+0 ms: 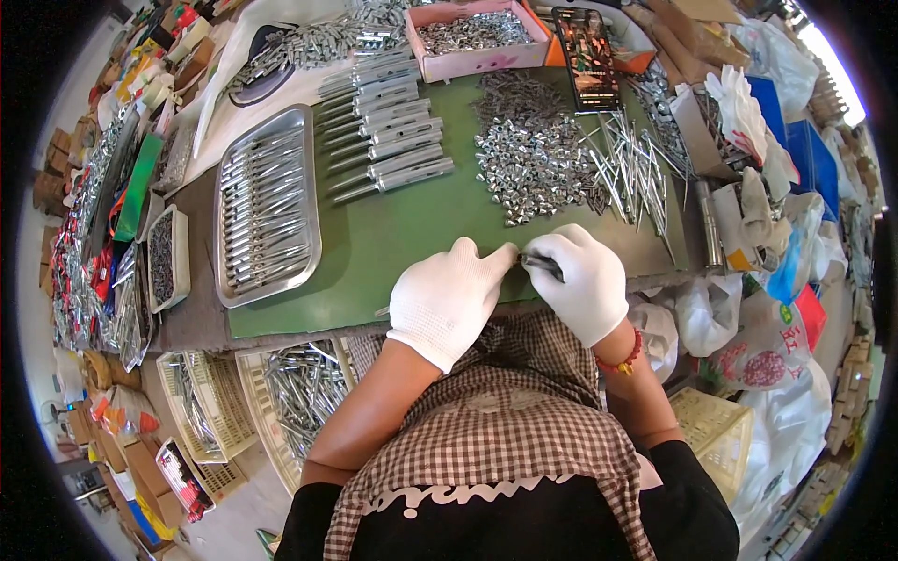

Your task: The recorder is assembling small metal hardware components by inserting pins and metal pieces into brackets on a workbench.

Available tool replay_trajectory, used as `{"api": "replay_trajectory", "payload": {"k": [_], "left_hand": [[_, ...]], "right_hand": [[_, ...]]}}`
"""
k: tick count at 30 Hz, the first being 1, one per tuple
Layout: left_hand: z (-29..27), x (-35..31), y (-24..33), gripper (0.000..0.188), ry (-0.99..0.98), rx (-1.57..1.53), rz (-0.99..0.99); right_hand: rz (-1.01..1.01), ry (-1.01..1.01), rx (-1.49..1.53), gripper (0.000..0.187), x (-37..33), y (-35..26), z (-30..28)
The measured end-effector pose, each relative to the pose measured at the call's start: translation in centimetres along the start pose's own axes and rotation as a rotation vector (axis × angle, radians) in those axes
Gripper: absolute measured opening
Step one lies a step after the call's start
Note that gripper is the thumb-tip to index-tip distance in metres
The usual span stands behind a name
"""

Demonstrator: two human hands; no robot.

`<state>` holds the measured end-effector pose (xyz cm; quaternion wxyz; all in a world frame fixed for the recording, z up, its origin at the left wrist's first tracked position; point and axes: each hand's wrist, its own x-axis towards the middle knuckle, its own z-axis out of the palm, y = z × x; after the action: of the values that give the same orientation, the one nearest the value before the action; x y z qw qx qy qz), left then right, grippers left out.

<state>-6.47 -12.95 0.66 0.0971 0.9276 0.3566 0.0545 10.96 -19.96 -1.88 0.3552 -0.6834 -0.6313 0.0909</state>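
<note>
My left hand (443, 297), in a white knit glove, is closed at the near edge of the green work surface (374, 229). The end of a silver metal rod (382, 311) pokes out beside its wrist side; the rest is hidden by the glove. My gloved right hand (582, 285) pinches a short dark rod-shaped piece (543, 266), its tip close to my left fingertips. Beyond the hands lie a heap of small silver metal caps (528, 173), a pile of dark small parts (519, 101) and loose thin metal rods (636, 178).
A metal tray (315, 238) of silver rods stands at the left, with rows of metal tubes with thin rods (398, 140) beside it. At the back is a pink box (482, 67) of small parts. Below the edge sit crates (251, 374); plastic bags (708, 313) hang right.
</note>
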Motion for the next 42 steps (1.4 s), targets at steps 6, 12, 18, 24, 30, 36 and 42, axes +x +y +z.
{"api": "replay_trajectory", "payload": {"k": [6,12,18,24,30,36,42], "left_hand": [[0.3,0.0,-0.2,0.03,0.0,-0.001,0.011],[0.4,0.0,-0.3,0.03,0.028,0.011,0.026],[0.8,-0.1,-0.1,0.034,0.056,0.049,0.035],[1.0,0.1,-0.3,0.035,0.017,0.063,0.034],[0.7,0.1,-0.3,0.034,0.008,0.009,0.042],[0.2,0.5,-0.1,0.032,-0.03,-0.02,0.025],[-0.4,0.6,0.0,0.024,-0.065,-0.047,0.049]], "right_hand": [[-0.046,0.012,-0.081,0.008,-0.2,0.0,0.5],[0.041,-0.083,-0.067,0.008,0.6,-0.4,-0.1],[-0.008,-0.137,-0.049,0.012,1.4,0.3,-0.5],[0.06,-0.115,-0.057,0.016,0.9,0.0,-0.4],[0.205,-0.117,0.338,0.015,2.3,-0.7,-2.4],[0.37,0.209,1.693,0.049,3.6,-0.3,2.2],[0.259,0.248,1.728,0.048,3.5,-0.7,3.4]]}}
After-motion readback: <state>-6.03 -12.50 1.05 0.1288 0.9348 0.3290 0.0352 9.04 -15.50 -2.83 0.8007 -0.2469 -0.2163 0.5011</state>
